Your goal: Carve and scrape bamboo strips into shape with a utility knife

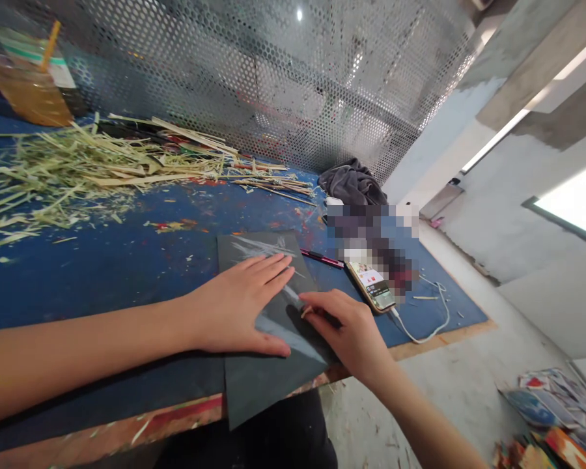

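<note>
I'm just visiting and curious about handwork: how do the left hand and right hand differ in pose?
The left hand lies palm down, fingers extended; the right hand is curled. The left hand shows nothing in its grasp, while the right hand pinches a small pale piece. Both are bare, with fingers over the dark sheet.

The dark sheet (pixel 254 387) looks matt paper (chalky where streaked). Behind it, the perforated panel (pixel 273 71) is shiny metal, the bundle (pixel 354 182) cloth.
</note>
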{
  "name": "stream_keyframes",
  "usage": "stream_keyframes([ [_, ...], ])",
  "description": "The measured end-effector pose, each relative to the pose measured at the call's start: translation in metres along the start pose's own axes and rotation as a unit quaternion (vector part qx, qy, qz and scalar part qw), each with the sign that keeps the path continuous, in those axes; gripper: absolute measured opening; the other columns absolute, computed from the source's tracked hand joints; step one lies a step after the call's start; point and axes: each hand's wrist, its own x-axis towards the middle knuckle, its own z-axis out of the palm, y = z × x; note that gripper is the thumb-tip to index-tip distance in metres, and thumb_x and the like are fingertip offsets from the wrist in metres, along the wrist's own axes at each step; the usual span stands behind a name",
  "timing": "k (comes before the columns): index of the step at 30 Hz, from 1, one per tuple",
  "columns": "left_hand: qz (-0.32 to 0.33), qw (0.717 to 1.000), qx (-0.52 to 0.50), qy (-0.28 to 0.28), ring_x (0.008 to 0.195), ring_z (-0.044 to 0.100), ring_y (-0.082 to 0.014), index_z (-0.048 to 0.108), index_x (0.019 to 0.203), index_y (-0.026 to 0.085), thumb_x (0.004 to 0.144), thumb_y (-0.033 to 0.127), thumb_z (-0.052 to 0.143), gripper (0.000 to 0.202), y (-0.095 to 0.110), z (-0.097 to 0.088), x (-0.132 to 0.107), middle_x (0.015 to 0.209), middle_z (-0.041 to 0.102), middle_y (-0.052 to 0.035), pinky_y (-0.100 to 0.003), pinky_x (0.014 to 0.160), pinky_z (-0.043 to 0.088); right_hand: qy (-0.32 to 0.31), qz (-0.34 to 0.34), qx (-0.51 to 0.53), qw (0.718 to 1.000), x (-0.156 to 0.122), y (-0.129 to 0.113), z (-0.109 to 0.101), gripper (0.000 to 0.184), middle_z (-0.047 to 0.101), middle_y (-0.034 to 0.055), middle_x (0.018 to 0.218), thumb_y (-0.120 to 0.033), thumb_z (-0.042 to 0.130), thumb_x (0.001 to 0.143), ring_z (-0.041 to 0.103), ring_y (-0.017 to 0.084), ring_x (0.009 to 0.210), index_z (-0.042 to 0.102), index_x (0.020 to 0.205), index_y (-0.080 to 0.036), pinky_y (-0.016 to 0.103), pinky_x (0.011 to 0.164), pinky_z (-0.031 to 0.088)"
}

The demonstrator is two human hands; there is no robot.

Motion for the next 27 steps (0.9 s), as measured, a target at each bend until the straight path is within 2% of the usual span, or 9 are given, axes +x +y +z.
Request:
stream_keyframes([
  [5, -0.002, 1.000, -0.002, -0.014, 0.141, 0.015, -0.0319, 0.027, 0.145, 0.012, 0.065, 0.088, 0.036, 0.110, -0.001, 0.002, 0.001, 0.153, 0.012, -0.0130, -0.045, 0.116, 0.012, -0.004, -0.007, -0.029, 1.000, -0.012, 0.000, -0.007, 0.011, 0.066, 0.0034, 0.090, -0.020, 0.060, 0.086, 0.060, 0.015, 0.085, 0.071, 0.089, -0.022, 0.028, 0.076, 0.048],
  [8, 0.001, 1.000, -0.009, -0.006, 0.141, 0.016, -0.0327, 0.028, 0.144, 0.011, 0.066, 0.087, 0.036, 0.110, -0.001, 0.002, 0.001, 0.153, 0.014, -0.0139, -0.046, 0.116, 0.012, -0.006, 0.016, -0.076, 0.997, -0.016, -0.004, -0.010, 0.012, 0.064, 0.0033, 0.082, -0.017, 0.058, 0.087, 0.059, 0.015, 0.079, 0.069, 0.089, -0.019, 0.027, 0.070, 0.048],
  [11, -0.001, 1.000, -0.008, -0.011, 0.141, 0.015, -0.0316, 0.024, 0.145, 0.009, 0.065, 0.088, 0.035, 0.113, -0.001, 0.003, 0.001, 0.153, 0.012, -0.0143, -0.044, 0.116, 0.011, -0.025, 0.006, -0.133, 0.991, -0.016, -0.010, -0.010, 0.015, 0.063, 0.0037, 0.077, -0.016, 0.053, 0.089, 0.058, 0.016, 0.075, 0.068, 0.085, -0.018, 0.029, 0.068, 0.047],
  [17, -0.032, 0.999, -0.008, 0.015, 0.141, 0.014, -0.0326, 0.023, 0.145, 0.005, 0.061, 0.090, 0.034, 0.120, 0.000, 0.006, 0.002, 0.152, 0.013, -0.0164, -0.045, 0.116, 0.010, -0.062, -0.053, -0.237, 0.968, 0.007, -0.015, 0.000, 0.018, 0.060, 0.0036, 0.072, -0.013, 0.052, 0.089, 0.055, 0.018, 0.072, 0.064, 0.077, -0.018, 0.030, 0.066, 0.045],
  [22, -0.031, 0.999, -0.001, 0.028, 0.141, 0.017, -0.0328, 0.028, 0.143, 0.005, 0.062, 0.090, 0.033, 0.119, -0.001, 0.008, 0.002, 0.152, 0.017, -0.0172, -0.044, 0.115, 0.010, -0.071, -0.050, -0.296, 0.951, 0.031, -0.016, 0.011, 0.015, 0.061, 0.0047, 0.077, -0.014, 0.052, 0.090, 0.056, 0.019, 0.076, 0.062, 0.078, -0.017, 0.030, 0.070, 0.044],
  [27, -0.041, 0.999, 0.006, 0.031, 0.141, 0.017, -0.0314, 0.028, 0.143, 0.005, 0.064, 0.089, 0.034, 0.116, 0.001, 0.007, 0.001, 0.152, 0.016, -0.0169, -0.042, 0.115, 0.010, -0.095, -0.028, -0.312, 0.945, 0.022, -0.025, 0.005, 0.015, 0.061, 0.0053, 0.076, -0.011, 0.052, 0.088, 0.056, 0.020, 0.076, 0.060, 0.077, -0.016, 0.031, 0.069, 0.043],
])
